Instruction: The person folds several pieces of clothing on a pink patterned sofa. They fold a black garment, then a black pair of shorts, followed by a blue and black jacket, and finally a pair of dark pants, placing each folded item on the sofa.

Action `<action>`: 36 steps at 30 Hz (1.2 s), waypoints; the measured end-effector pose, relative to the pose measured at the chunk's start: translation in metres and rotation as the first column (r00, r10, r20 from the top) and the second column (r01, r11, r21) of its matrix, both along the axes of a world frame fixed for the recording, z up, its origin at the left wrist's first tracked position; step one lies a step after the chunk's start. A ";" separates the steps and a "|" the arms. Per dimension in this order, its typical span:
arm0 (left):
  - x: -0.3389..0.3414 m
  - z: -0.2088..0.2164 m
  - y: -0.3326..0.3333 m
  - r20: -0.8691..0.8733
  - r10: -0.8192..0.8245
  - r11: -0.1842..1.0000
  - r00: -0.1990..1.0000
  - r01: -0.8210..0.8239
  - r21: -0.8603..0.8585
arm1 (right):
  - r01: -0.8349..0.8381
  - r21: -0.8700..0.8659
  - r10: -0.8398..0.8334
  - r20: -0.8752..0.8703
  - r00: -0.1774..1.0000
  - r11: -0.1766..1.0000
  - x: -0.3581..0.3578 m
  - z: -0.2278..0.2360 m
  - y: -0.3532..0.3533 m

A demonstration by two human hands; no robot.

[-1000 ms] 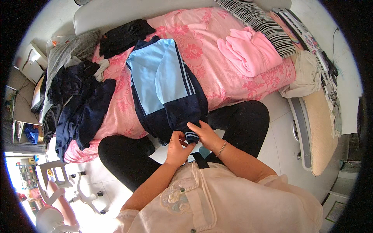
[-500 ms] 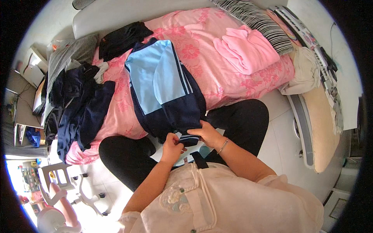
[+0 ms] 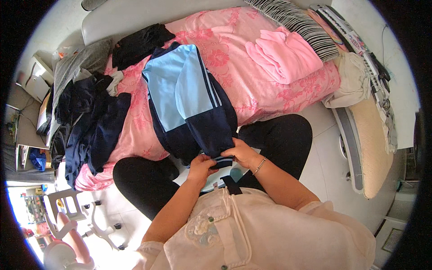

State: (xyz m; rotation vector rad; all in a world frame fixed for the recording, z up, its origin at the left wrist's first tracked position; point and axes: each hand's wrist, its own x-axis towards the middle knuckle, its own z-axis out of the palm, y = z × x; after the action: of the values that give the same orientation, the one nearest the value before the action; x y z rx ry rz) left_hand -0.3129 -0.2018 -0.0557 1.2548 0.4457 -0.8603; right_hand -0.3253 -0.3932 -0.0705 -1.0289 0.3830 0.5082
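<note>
A light-blue and navy jacket [image 3: 173,96] with dark stripes along a sleeve lies on the bed and reaches toward my lap. One sleeve is folded over its front, and the striped cuff end points at me. My left hand [image 3: 201,167] pinches the left side of that cuff. On the other side my right hand [image 3: 241,155] grips the sleeve just above the cuff, fingers closed on the cloth; a bracelet is on that wrist. The jacket's lower hem is partly hidden behind my hands and the sleeve.
The bed has a pink flowered cover [image 3: 225,58]. A folded pink garment [image 3: 285,55] lies at right, below a striped pillow [image 3: 292,24]. Dark clothes [image 3: 96,121] are heaped at left, with a black garment [image 3: 141,45] behind. A white chair [image 3: 67,204] stands lower left.
My left hand has moved slightly right and up to the cuff, closing the gap between my hands. The sleeve end now lies straighter and flatter between them.
</note>
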 end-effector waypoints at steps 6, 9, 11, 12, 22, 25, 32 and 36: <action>-0.006 0.000 0.003 -0.031 0.043 0.995 0.999 -0.045 -0.091 | 0.005 0.113 -0.006 0.002 1.000 0.994 -0.001 0.018 0.014; -0.006 -0.004 0.004 -0.072 0.026 0.993 0.997 -0.034 -0.114 | 0.006 -0.004 -0.006 -0.038 0.999 1.000 0.001 -0.010 0.003; -0.007 -0.008 0.008 -0.078 0.035 0.984 0.996 -0.048 -0.173 | 0.052 -0.003 -0.052 0.014 0.999 0.999 0.000 -0.005 0.010; -0.007 -0.009 0.009 -0.097 0.054 0.978 0.994 -0.072 -0.197 | 0.075 -0.002 -0.075 0.040 0.996 0.997 -0.001 -0.003 0.012; 0.008 0.009 0.003 -0.047 -0.005 0.995 0.999 0.000 -0.097 | 0.036 -0.034 -0.031 0.125 0.992 0.999 0.001 0.001 0.011; 0.010 0.007 0.005 0.032 0.013 1.000 0.999 -0.012 -0.028 | 0.097 -0.094 -0.084 0.134 0.987 0.991 0.003 0.010 0.010; 0.021 -0.020 0.012 0.326 -0.167 0.947 0.930 0.059 0.317 | 0.112 -0.448 -0.011 0.223 0.975 0.887 0.005 -0.018 0.003; 0.017 -0.002 0.012 0.344 -0.014 0.948 0.939 -0.096 0.302 | -0.125 -0.862 0.185 -0.037 0.982 0.491 0.011 0.009 -0.001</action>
State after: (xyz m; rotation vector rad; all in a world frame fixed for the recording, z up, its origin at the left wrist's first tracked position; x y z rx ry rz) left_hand -0.2956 -0.1894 -0.0581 1.6510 0.3338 -0.5277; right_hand -0.3144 -0.3945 -0.0610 -2.0957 0.5077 0.4345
